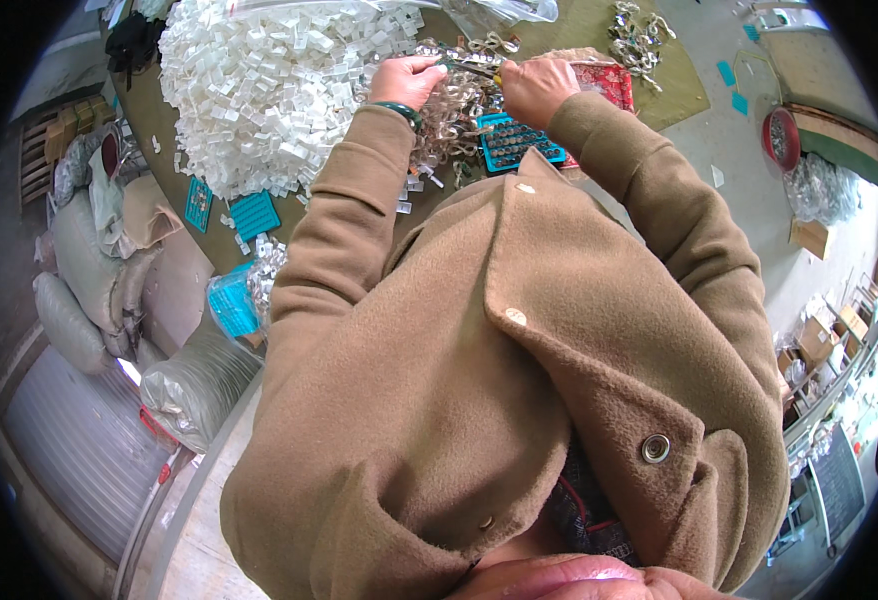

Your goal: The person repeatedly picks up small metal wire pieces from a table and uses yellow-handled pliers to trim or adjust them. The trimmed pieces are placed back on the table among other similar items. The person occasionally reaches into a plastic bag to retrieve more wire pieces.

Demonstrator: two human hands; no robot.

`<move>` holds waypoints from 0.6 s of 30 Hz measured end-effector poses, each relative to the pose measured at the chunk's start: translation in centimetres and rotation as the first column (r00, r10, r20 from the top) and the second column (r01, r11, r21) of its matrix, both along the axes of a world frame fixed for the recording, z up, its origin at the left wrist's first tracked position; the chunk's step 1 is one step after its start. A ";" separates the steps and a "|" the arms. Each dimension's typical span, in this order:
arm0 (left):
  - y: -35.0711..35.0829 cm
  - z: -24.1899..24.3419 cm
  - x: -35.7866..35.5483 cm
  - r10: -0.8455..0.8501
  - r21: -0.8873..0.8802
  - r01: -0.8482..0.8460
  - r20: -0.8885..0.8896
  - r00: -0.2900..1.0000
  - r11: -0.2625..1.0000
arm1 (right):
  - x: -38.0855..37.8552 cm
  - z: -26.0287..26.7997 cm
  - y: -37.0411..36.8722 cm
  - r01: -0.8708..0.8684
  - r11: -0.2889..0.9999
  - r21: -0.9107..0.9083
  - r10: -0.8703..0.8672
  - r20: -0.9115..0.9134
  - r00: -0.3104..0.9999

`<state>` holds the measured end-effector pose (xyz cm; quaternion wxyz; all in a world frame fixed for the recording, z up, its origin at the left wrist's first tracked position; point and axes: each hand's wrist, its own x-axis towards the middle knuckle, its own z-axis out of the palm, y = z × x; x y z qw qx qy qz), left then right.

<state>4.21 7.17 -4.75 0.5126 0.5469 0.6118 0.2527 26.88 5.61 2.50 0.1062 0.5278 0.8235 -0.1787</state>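
My left hand [407, 82], with a dark green bangle [401, 111] at the wrist, pinches a small part between thumb and index finger. The part is too small to name. My right hand [538, 88] is closed around a slim metal hand tool [476, 70] with a bit of yellow at its grip. Its tip reaches the left fingertips. Beneath both hands lies a tangled heap of pale tied wire leads [450, 112]. Close below the right hand is a blue plastic tray [482, 142] with rows of round dark parts. Red patterned cloth [613, 84] shows beside that wrist.
A large mound of small white plastic housings [274, 97] covers the table's left side. Two blue trays [255, 216] lie near its edge. Another wire bundle [638, 41] rests at the far right corner. Full sacks [83, 255] stand left; a red basin [781, 139] is at right.
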 end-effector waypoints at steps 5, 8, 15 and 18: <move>-0.2 0.3 -0.3 0.032 -0.088 -0.014 0.209 0.977 0.996 | 0.5 0.0 -0.3 0.096 0.984 0.150 -0.092 -0.030 0.995; -0.3 1.4 -0.4 0.132 -0.167 -0.076 0.356 0.925 0.983 | 0.5 -0.1 -0.2 0.110 0.979 0.174 -0.100 -0.065 0.993; -0.7 2.0 -0.5 0.013 -0.002 -0.013 0.241 0.970 1.000 | 0.0 0.4 0.5 0.046 0.995 0.094 -0.045 -0.008 0.999; -0.7 1.2 -0.5 0.040 0.011 -0.044 0.235 0.971 0.999 | -0.1 0.4 0.7 0.021 0.998 -0.063 -0.019 0.042 0.999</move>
